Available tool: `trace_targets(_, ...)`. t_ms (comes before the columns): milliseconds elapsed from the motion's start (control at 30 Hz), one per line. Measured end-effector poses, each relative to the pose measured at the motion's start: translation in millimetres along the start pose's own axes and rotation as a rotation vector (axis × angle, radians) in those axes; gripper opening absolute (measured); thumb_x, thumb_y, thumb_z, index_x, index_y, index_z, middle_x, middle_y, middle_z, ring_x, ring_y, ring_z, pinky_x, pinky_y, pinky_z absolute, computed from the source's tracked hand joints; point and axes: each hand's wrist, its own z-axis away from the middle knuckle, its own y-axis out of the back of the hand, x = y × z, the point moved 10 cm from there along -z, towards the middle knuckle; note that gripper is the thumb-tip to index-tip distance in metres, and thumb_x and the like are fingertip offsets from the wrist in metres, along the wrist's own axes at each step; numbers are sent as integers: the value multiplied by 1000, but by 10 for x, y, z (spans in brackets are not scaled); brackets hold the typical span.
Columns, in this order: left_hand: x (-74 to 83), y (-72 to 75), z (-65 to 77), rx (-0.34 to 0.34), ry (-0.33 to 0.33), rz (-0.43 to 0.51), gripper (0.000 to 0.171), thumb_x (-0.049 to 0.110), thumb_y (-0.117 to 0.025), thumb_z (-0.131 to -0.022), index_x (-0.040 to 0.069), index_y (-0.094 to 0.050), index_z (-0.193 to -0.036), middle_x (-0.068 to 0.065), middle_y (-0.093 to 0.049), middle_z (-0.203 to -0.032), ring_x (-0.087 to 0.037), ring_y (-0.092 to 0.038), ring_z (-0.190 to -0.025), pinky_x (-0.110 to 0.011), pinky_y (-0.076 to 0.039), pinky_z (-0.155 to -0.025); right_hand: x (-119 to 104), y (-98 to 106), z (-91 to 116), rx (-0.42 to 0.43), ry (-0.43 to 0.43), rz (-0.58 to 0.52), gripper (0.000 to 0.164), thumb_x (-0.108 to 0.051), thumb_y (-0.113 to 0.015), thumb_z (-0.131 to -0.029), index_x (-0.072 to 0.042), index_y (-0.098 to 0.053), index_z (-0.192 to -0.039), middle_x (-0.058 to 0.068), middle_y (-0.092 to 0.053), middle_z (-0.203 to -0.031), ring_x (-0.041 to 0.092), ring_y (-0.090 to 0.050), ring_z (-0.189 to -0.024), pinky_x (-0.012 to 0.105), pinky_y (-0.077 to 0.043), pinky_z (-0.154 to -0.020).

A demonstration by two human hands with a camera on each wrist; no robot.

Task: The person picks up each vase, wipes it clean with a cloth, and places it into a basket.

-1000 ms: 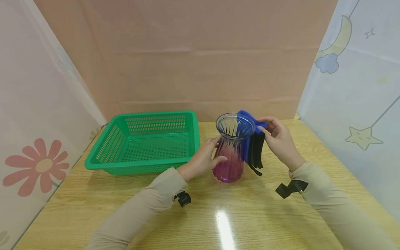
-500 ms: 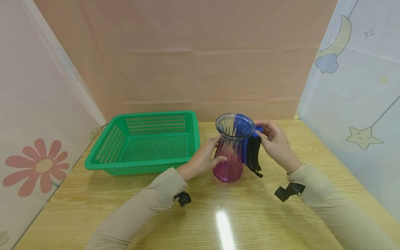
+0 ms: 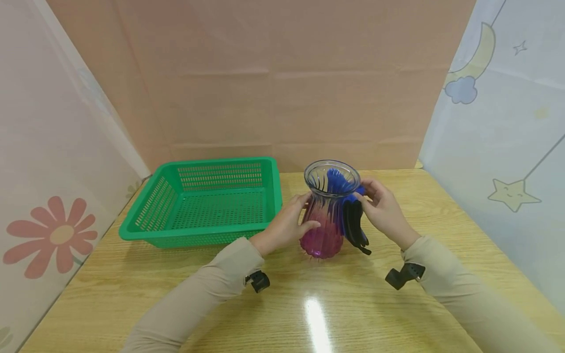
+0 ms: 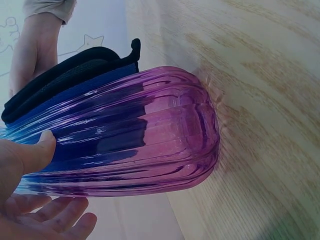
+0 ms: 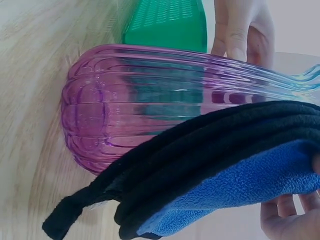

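A ribbed glass vase (image 3: 322, 240), clear at its flared rim and pink toward its base, stands upright on the table. My left hand (image 3: 287, 223) holds its left side, thumb across the front and fingers behind. On the vase's right, my right hand (image 3: 384, 208) pinches the upper part of a folded blue cloth (image 5: 245, 175) with thick black edging and a small hanging loop. The cloth drapes down along the outside of the glass. Part of it passes behind the vase, and its blue shows through the wall in the left wrist view.
A green plastic basket (image 3: 200, 234) with slotted walls stands left of the vase, near my left wrist. The wooden table (image 3: 212, 304) meets a plain backdrop (image 3: 269, 108) at the rear. Printed sheets hang at both sides.
My right hand has moved left and slightly down, bringing the cloth closer against the vase and farther behind it. The left hand and the vase have stayed in place.
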Motion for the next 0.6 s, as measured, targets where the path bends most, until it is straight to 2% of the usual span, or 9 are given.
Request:
trace_targets(233,-15,-8,-15,4,1,7,72,21,-65,-87,0,-28,-144,-19,-49,-133,-30,-52,-121,-41,-43,-104,49,-48,23,-24,-30,44,26,-3,-55,-92,8,-52,-116,-31,-54,-96,-11,-54,-91,4,-47,-77)
trace_targets(400,-15,-5,-17,4,2,5,71,20,-66,-87,-1,-28,-144,-19,-49,-132,-30,-52,-121,-41,-43,-104,139,-78,44,-48,-47,69,27,-5,-55,-92,6,-53,-117,-28,-54,-100,-8,-56,-91,5,-48,-77)
trace_targets(500,-14,-3,-16,3,5,7,71,21,-65,-87,0,-28,-144,-19,-49,-132,-29,-53,-121,-41,-43,-104,195,-98,61,-61,-52,77,25,-4,-55,-92,6,-53,-114,-17,-57,-102,-8,-55,-91,6,-48,-76)
trace_targets(600,-11,1,-15,4,5,8,71,21,-65,-87,-1,-28,-144,-18,-49,-133,-29,-52,-121,-41,-43,-105,248,-122,78,-75,-59,77,23,-1,-54,-92,8,-52,-112,2,-62,-107,-12,-53,-90,6,-47,-75)
